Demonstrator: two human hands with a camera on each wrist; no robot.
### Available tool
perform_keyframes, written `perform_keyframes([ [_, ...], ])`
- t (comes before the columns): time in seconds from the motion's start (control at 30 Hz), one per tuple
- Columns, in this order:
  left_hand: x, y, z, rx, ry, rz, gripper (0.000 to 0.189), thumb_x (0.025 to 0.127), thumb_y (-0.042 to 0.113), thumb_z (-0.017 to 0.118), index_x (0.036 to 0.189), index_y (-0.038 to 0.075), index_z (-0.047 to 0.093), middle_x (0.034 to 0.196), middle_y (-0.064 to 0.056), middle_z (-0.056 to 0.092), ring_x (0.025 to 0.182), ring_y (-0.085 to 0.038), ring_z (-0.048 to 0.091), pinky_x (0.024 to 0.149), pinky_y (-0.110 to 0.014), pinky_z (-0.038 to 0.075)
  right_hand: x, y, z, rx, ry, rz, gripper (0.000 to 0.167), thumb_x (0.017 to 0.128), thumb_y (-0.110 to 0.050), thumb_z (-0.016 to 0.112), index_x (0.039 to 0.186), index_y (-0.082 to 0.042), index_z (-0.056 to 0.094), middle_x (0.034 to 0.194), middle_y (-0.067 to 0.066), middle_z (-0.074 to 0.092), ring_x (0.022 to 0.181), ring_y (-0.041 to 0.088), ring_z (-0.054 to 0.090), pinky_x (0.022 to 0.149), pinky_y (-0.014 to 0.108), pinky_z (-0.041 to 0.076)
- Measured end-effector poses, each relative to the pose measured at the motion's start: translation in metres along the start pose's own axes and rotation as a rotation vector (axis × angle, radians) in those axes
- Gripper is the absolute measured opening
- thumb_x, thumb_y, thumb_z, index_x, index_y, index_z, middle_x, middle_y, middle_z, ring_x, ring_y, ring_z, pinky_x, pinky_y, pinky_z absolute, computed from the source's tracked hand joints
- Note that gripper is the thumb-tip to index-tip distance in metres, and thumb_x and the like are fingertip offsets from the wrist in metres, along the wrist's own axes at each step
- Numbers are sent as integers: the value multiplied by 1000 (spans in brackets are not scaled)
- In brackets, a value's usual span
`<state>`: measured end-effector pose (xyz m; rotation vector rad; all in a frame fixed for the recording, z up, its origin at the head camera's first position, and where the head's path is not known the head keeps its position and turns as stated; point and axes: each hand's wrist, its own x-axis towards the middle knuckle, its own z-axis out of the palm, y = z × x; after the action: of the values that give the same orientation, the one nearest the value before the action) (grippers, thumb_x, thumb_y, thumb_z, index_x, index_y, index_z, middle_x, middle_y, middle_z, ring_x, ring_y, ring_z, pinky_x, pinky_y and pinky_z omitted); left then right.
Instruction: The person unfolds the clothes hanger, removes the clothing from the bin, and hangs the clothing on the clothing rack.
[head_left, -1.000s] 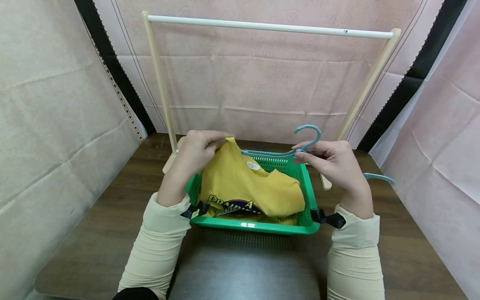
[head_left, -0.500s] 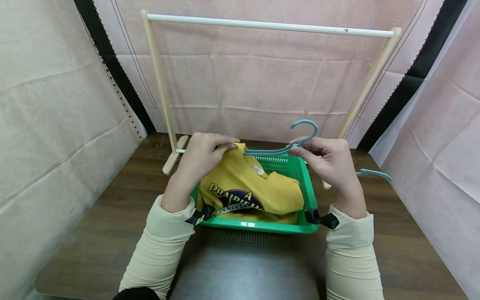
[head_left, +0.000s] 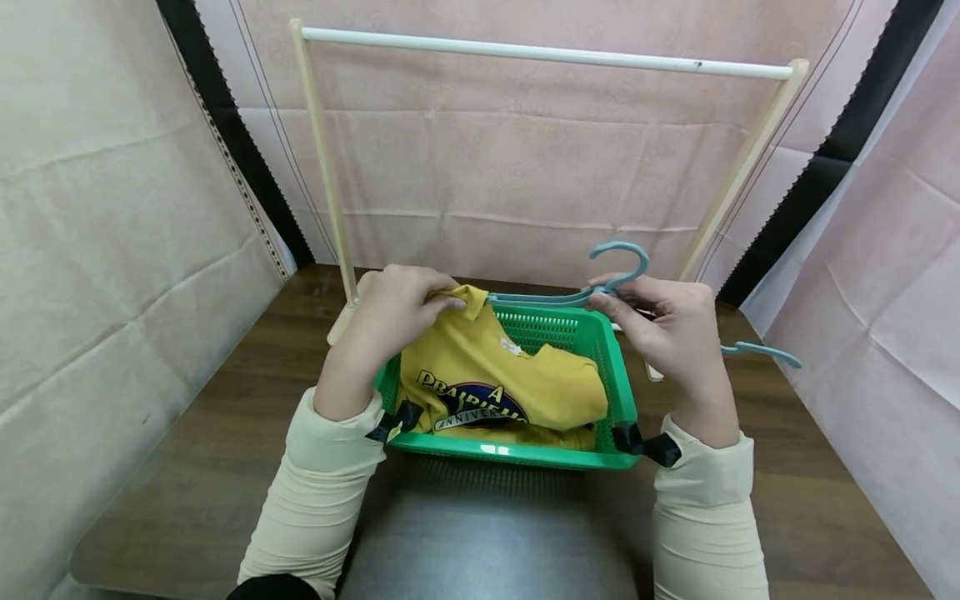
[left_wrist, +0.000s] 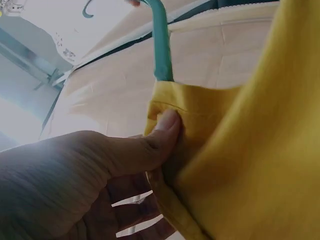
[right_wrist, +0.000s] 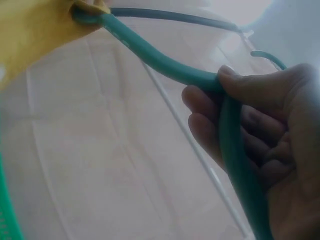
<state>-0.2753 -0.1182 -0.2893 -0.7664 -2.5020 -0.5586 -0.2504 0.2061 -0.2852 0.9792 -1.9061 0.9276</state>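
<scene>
A yellow T-shirt (head_left: 510,375) with a dark printed logo lies bunched in a green basket (head_left: 517,450). My left hand (head_left: 401,321) pinches the shirt's shoulder by the neck opening, thumb on the cloth in the left wrist view. A light blue clothes hanger (head_left: 540,300) is pinched near the base of its hook by my right hand (head_left: 663,333). In the right wrist view the left arm of the hanger (right_wrist: 160,60) runs into the yellow cloth (right_wrist: 35,35), its end covered by the shirt. The hanger's other arm points out under my right hand.
Behind the basket stands a rack with a white crossbar (head_left: 540,55) and pale side posts (head_left: 326,167). The brown wooden table (head_left: 187,492) lies under everything. Light fabric walls (head_left: 525,183) close in the back and sides.
The shirt's shoulder has come down and over the hanger's left end, and more of the printed logo shows. Both hands moved slightly; their holds on shirt and hanger stay.
</scene>
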Motion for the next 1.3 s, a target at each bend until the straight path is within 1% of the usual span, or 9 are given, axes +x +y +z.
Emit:
perform_keyframes([
  [0.2, -1, -2, -4, 81, 226, -43, 19, 91, 30, 76, 103, 18, 82, 97, 0, 76, 90, -23, 69, 74, -42, 55, 4, -16, -7, 7, 80, -7, 23, 74, 15, 81, 91, 1, 80, 79, 10, 75, 61, 1, 65, 47, 12, 35],
  [0.4, 2, -2, -4, -120, 450, 193, 10, 88, 18, 79, 96, 14, 83, 93, -2, 77, 90, -19, 69, 75, -34, 55, 12, -34, -6, 26, 121, -15, 22, 74, 18, 78, 92, 6, 78, 80, 14, 75, 71, 4, 71, 57, 13, 47],
  [0.47, 2, -3, -4, -176, 484, 219, 9, 89, 15, 79, 96, 12, 83, 94, -2, 77, 88, -18, 69, 73, -32, 55, 12, -33, -6, 33, 140, -25, 22, 74, 18, 78, 92, 6, 78, 79, 13, 75, 71, 5, 71, 56, 12, 45],
  [0.53, 2, -5, -6, -191, 466, 201, 14, 90, 13, 77, 104, 10, 81, 101, -2, 76, 92, -18, 69, 75, -32, 55, 12, -30, -5, 76, 151, -30, 20, 75, 18, 78, 92, 7, 78, 78, 15, 74, 72, 6, 72, 55, 12, 45],
  [0.67, 1, -12, -5, -198, 288, 199, 29, 92, 10, 74, 121, 11, 74, 116, -3, 72, 104, -19, 66, 83, -34, 55, 10, -30, -6, 186, 137, -27, 16, 78, 17, 76, 92, 11, 76, 76, 19, 73, 74, 8, 73, 49, 12, 41],
  [0.77, 1, -12, -3, -202, 217, 242, 25, 91, 5, 74, 115, 10, 77, 108, -3, 75, 99, -18, 69, 79, -33, 56, 10, -31, -6, 189, 130, -30, 14, 79, 15, 77, 92, 10, 77, 77, 19, 73, 72, 6, 73, 48, 11, 37],
  [0.97, 3, -1, 4, -219, 272, 302, 10, 88, 3, 77, 96, 8, 82, 91, -2, 77, 81, -14, 72, 66, -29, 55, 12, -38, -1, 150, 101, -88, 12, 80, 8, 80, 91, 8, 77, 81, 17, 75, 60, 4, 64, 50, 10, 35],
  [1.17, 5, 17, 13, -488, 348, 305, 11, 85, 1, 80, 90, 10, 83, 87, 0, 77, 81, -9, 74, 67, -22, 56, 12, -35, 10, 123, 5, -86, 25, 74, 17, 79, 95, 5, 78, 88, 11, 76, 70, 7, 70, 58, 13, 47],
  [1.3, 7, 29, 18, -551, 377, 330, 9, 85, 4, 81, 91, 10, 83, 89, 0, 77, 82, -9, 74, 66, -21, 56, 7, -24, 20, 72, -10, -52, 26, 75, 10, 83, 98, -1, 79, 90, 4, 77, 58, 3, 63, 53, 12, 43],
])
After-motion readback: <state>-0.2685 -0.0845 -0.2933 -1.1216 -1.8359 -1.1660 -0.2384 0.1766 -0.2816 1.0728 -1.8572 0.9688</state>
